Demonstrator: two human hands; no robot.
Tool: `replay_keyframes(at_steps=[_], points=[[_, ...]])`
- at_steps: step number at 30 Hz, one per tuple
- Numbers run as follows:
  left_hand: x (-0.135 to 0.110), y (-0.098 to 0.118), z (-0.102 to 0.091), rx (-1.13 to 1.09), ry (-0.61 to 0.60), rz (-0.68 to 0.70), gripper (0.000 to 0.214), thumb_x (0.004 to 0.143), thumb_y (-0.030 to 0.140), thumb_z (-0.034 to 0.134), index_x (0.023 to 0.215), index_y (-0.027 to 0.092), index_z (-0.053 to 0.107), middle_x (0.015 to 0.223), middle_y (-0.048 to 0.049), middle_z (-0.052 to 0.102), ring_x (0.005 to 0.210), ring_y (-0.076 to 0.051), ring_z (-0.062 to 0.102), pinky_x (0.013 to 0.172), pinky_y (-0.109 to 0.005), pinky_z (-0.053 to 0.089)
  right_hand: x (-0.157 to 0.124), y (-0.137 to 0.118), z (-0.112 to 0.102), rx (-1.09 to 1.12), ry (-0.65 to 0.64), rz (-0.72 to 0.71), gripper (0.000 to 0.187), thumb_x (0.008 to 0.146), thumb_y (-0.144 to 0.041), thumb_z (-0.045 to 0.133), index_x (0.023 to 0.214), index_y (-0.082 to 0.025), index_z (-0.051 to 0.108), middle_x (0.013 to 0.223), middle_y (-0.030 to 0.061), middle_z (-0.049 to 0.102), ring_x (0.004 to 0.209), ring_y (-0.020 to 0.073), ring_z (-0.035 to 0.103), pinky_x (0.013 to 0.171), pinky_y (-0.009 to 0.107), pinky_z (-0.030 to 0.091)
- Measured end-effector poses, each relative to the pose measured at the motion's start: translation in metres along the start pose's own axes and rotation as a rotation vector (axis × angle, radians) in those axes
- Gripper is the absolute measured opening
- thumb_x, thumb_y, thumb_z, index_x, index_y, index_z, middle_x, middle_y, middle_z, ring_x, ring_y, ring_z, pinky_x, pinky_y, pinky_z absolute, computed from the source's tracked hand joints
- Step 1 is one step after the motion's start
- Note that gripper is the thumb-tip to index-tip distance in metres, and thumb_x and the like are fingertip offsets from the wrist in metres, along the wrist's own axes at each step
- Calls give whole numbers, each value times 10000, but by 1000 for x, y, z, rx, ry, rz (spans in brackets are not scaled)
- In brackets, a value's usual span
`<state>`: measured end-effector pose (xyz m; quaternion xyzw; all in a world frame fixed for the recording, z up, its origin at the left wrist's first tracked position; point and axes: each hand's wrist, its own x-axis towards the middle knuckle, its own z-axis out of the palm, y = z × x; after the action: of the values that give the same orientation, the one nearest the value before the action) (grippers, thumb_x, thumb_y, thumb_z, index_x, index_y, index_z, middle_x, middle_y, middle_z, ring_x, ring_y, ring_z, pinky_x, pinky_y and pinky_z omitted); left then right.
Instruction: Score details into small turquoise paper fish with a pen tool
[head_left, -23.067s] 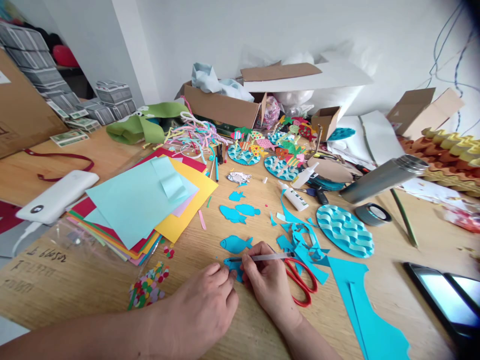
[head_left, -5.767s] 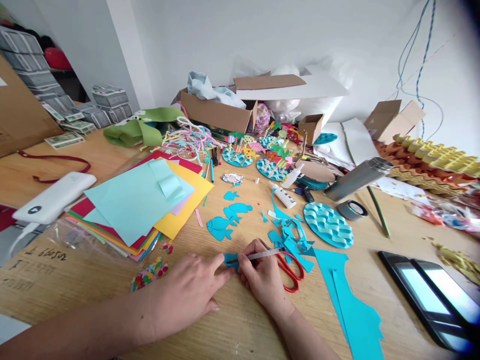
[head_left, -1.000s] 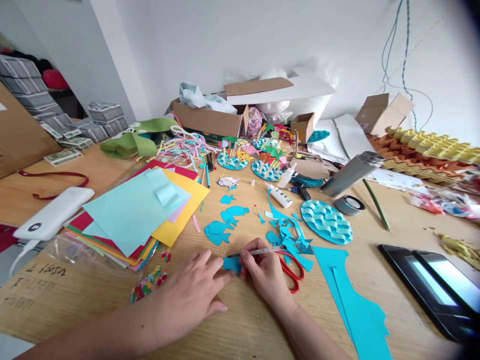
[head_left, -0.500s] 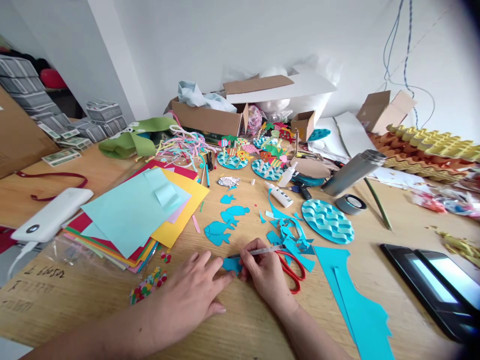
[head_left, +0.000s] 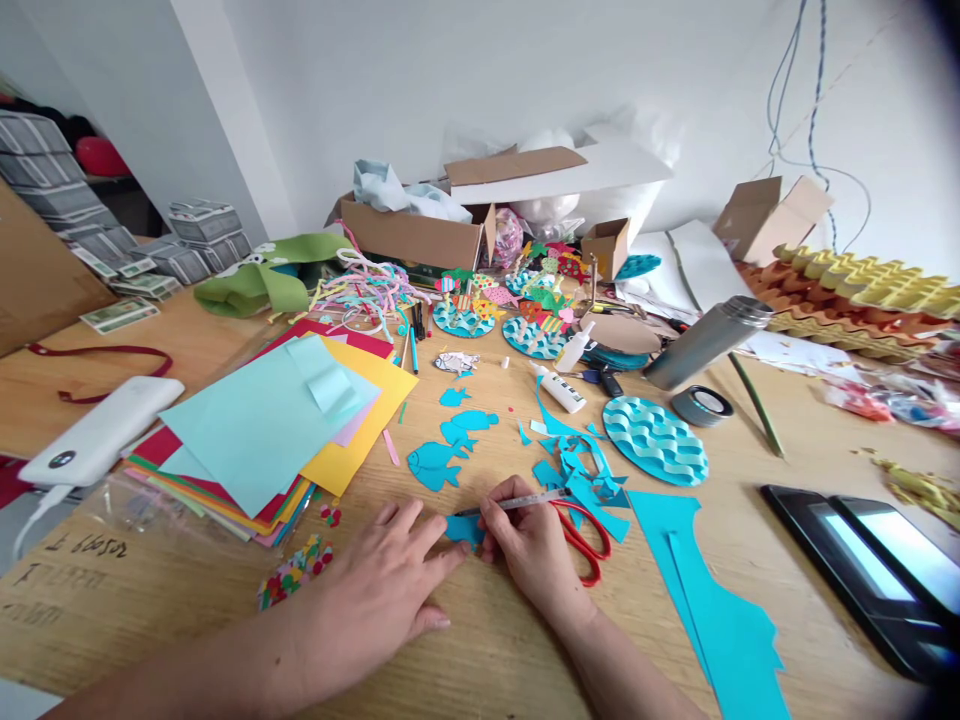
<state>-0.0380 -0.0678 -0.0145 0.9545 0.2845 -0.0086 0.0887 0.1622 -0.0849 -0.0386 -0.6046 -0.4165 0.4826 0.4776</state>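
My right hand (head_left: 529, 555) is closed round a thin pen (head_left: 517, 502) whose tip rests on a small blue paper fish (head_left: 463, 527) on the wooden table (head_left: 787, 440). With fingers spread flat, my left hand (head_left: 382, 585) presses the left edge of that fish down. Just beyond it, other blue paper fish (head_left: 436, 464) lie side by side. Red-handled scissors (head_left: 585, 545) rest right of my right hand, partly under blue paper scraps (head_left: 581, 472).
A stack of coloured paper (head_left: 277, 420) lies to the left, a white power bank (head_left: 101, 430) further left. A large blue sheet (head_left: 712, 610), a wavy blue disc (head_left: 654, 440), a glue bottle (head_left: 559, 390), a steel flask (head_left: 709, 342), tape (head_left: 700, 405) and a tablet (head_left: 870, 565) lie right. Boxes and finished crafts crowd the back.
Both hands stay on the small blue fish with the pen tip on it. Only the view has shifted slightly.
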Motion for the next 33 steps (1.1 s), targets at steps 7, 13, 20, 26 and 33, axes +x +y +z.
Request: replay_keyframes(at_steps=[7,13,20,26,33], points=[[1,0,-3,-3,4,21,508,917,529,613,1350,273,544,1307,-69,574,1230,-340,465,1030,-527,418,0,1,1,-6,4,10,336,813,-498,670,715,-226,499,461,-61,556,353,121,526,367,202,366],[1,0,-1,12,25,37,501,916,536,612,1326,252,562,1292,-75,573,1200,-334,468,1008,-518,419,1,2,1,2,3,-2,347,815,-508,673,717,-223,502,462,-63,551,354,115,517,372,200,373],[-1,1,-1,13,48,29,506,904,522,641,1327,254,565,1279,-68,574,1220,-325,457,1035,-498,386,1,-2,2,1,-6,6,391,800,-560,685,705,-227,501,456,-65,541,347,122,515,367,213,368],[-2,2,-3,38,31,29,502,914,519,627,1330,246,555,1304,-75,565,1231,-334,454,1044,-507,378,0,-2,2,-18,-2,7,391,801,-561,682,708,-229,498,451,-68,541,342,124,519,365,214,373],[-2,3,-3,48,16,20,509,917,521,621,1334,241,541,1298,-78,569,1227,-338,460,1041,-511,375,1,-1,1,-12,-8,2,356,822,-518,677,724,-225,501,453,-70,545,350,114,520,374,202,373]])
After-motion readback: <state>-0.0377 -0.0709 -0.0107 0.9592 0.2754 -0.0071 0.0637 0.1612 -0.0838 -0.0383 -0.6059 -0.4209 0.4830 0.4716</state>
